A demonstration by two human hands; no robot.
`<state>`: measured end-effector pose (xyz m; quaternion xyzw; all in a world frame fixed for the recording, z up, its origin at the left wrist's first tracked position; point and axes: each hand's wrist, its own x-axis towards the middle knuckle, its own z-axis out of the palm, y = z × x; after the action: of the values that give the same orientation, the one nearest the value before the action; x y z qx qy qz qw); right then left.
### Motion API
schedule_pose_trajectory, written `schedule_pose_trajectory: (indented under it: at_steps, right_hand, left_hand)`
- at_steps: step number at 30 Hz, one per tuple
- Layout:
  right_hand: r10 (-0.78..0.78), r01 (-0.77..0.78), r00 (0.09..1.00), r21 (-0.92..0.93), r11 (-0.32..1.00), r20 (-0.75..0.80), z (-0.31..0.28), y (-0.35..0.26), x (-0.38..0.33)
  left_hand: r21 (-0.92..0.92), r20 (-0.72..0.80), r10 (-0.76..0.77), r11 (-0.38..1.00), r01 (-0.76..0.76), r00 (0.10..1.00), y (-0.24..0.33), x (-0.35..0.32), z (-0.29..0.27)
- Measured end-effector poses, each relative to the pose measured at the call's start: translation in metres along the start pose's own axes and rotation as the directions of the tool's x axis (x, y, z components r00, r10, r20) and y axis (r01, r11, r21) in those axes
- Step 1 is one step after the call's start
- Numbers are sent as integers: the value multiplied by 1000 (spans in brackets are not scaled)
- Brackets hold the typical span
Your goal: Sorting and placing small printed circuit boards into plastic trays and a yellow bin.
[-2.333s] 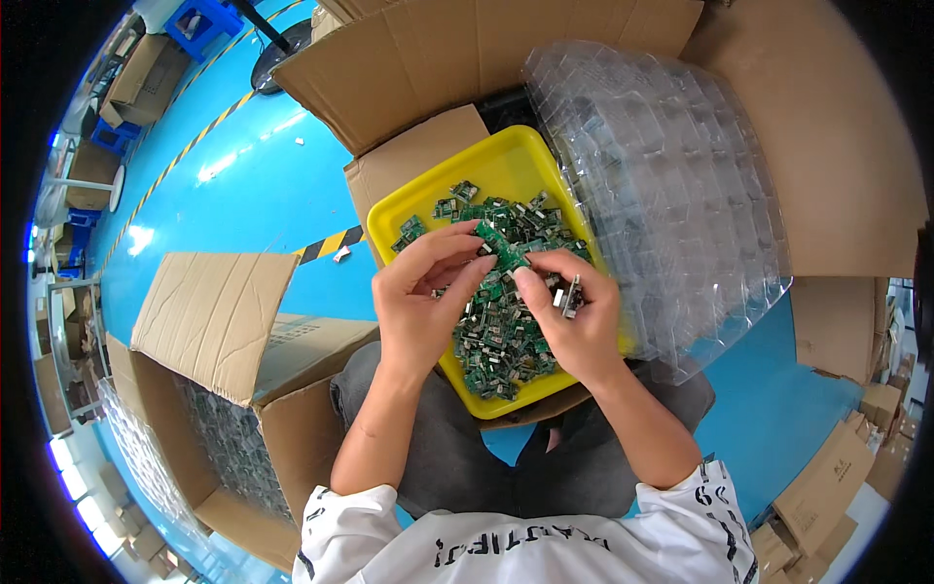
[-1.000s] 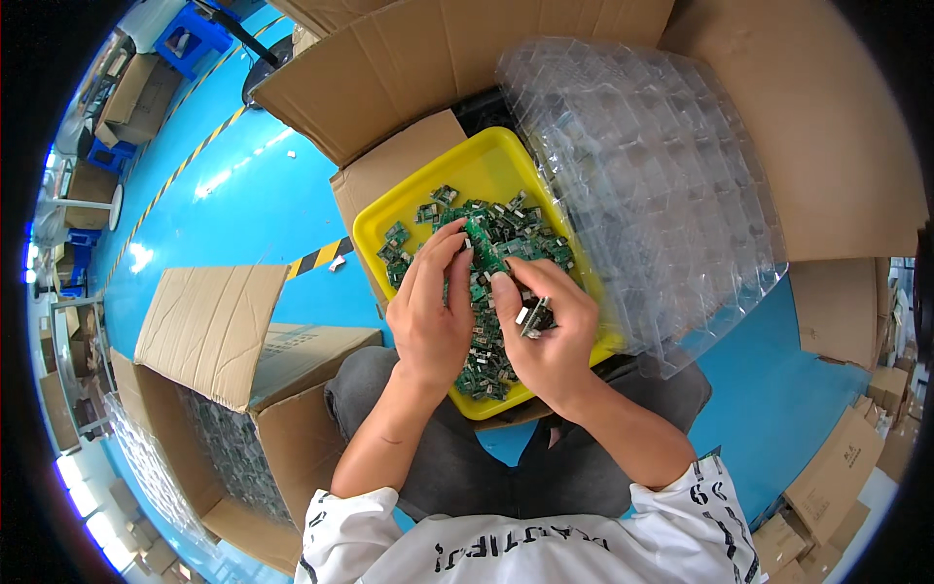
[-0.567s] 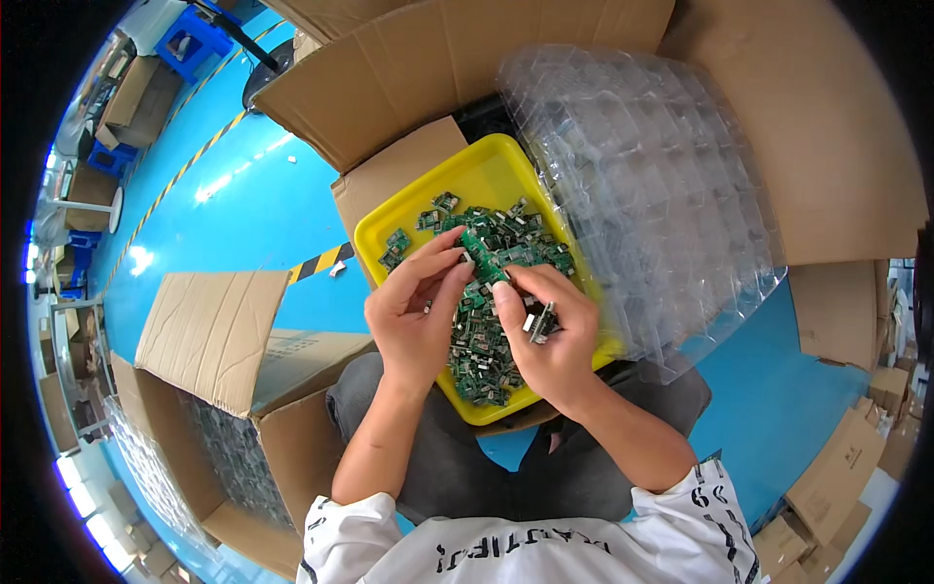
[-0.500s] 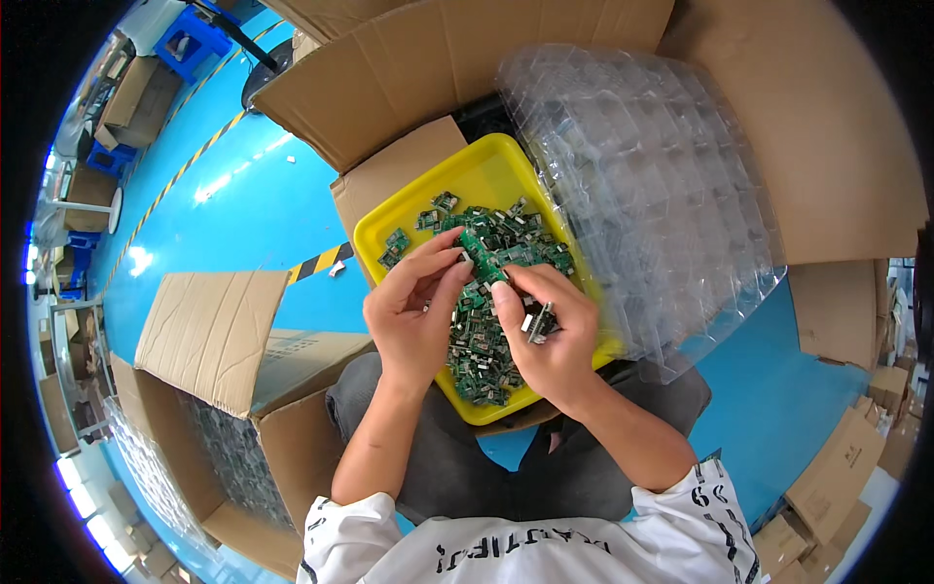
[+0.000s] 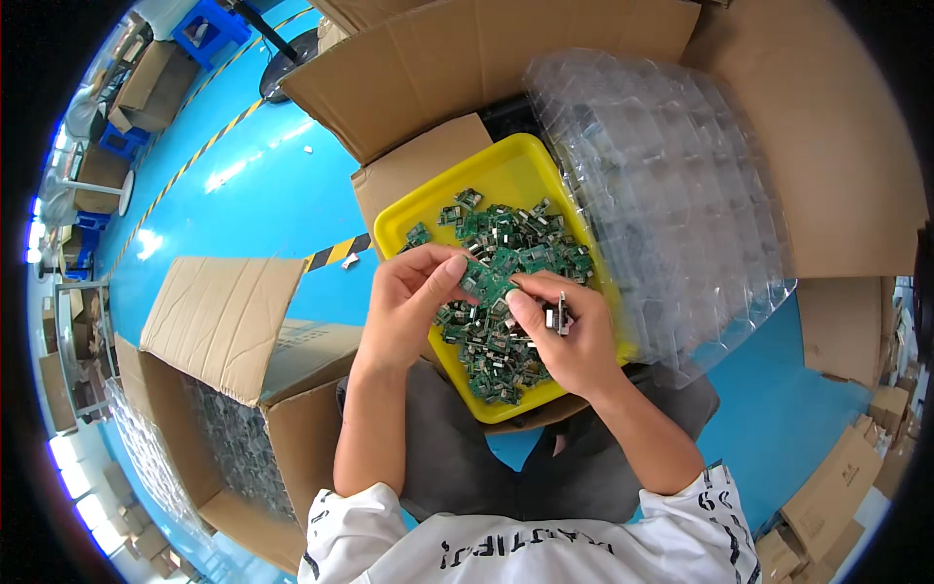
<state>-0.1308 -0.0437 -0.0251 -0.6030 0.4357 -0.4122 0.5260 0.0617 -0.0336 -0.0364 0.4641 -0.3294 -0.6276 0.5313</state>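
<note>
Between my two hands is a green circuit board panel [image 5: 489,280], above a yellow tray [image 5: 506,161]. My left hand [image 5: 407,304] pinches its left end between thumb and fingers. My right hand [image 5: 576,339] closes on the other end with thumb and forefinger. Tucked in the curled fingers of that same hand is a small circuit board [image 5: 558,315] with a metal connector. Below, the tray holds a heap of small green circuit boards [image 5: 493,358], many with silver connectors. My hands hide part of the heap.
Clear plastic blister trays [image 5: 671,204] in film stand right of the yellow tray, beside large cardboard flaps [image 5: 812,127]. An open carton [image 5: 297,438] with dark packed contents sits at the left. Behind it run black-and-yellow floor stripes [image 5: 336,253] on the blue floor.
The panel has turned from steeply slanted and narrow to showing its flat face. My left wrist has turned with it. The whole view has shifted slightly.
</note>
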Motion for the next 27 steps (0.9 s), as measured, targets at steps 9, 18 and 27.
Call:
schedule_pose_trajectory:
  at_steps: [9, 18, 27]
  right_hand:
    - [243, -236, 969, 116, 965, -49, 11, 10, 3]
    - [471, -439, 882, 414, 797, 27, -3, 10, 18]
    - [558, -481, 829, 463, 744, -35, -2, 5, 24]
  left_hand:
    - [-93, -15, -122, 988, 120, 992, -11, 15, 4]
    - [-169, -198, -86, 984, 53, 976, -6, 18, -7]
    - [475, -7, 291, 843, -253, 957, -7, 8, 29]
